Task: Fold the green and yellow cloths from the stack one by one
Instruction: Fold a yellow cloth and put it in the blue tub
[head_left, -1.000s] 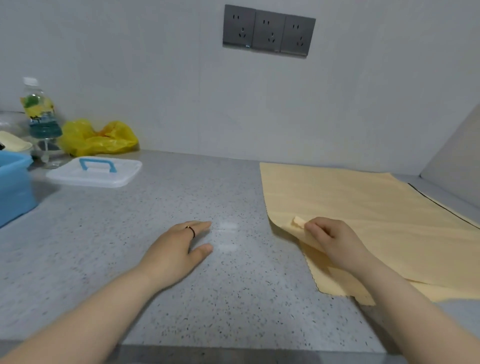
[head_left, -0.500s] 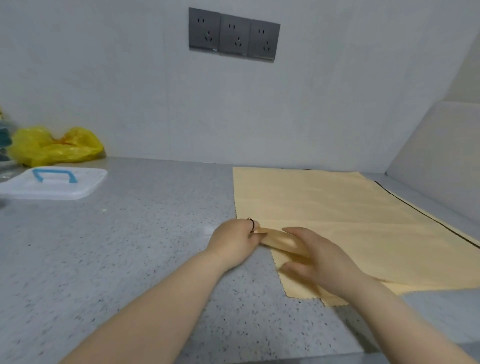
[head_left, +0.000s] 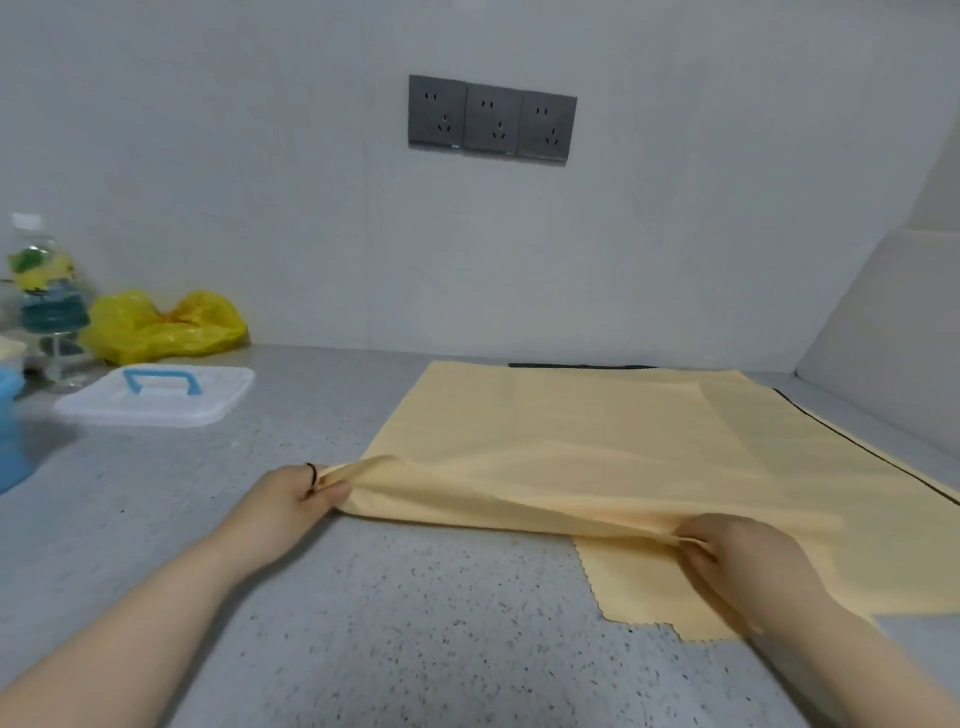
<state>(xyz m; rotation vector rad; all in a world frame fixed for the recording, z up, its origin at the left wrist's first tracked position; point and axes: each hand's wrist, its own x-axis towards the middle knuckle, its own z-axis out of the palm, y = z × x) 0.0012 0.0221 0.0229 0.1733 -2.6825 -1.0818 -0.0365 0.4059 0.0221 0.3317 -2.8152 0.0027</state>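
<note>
A: Where does the top yellow cloth sit?

B: On the right half of the grey speckled counter, spread over a stack. Its far part lies flat. Its near edge is raised off the stack and drawn taut between the person's two hands.

A: And how do the hands hold it?

B: The left hand pinches the near left corner between thumb and fingers, over bare counter just left of the stack. A dark ring shows on one finger. The right hand has its fingers curled round a bunched fold further right along the same edge.

A: What lies under it?

B: A lower yellow cloth with a zigzag-cut edge shows at the near side, beneath the right hand. A dark strip peeks out along the far and right edges of the stack. It is possibly another cloth, but too little shows to tell.

A: Anything else on the counter?

B: At the far left there is a white lid with a blue handle. Behind it are a crumpled yellow plastic bag and a bottle. A blue tub is cut off by the left edge. Three grey wall sockets sit on the wall above.
</note>
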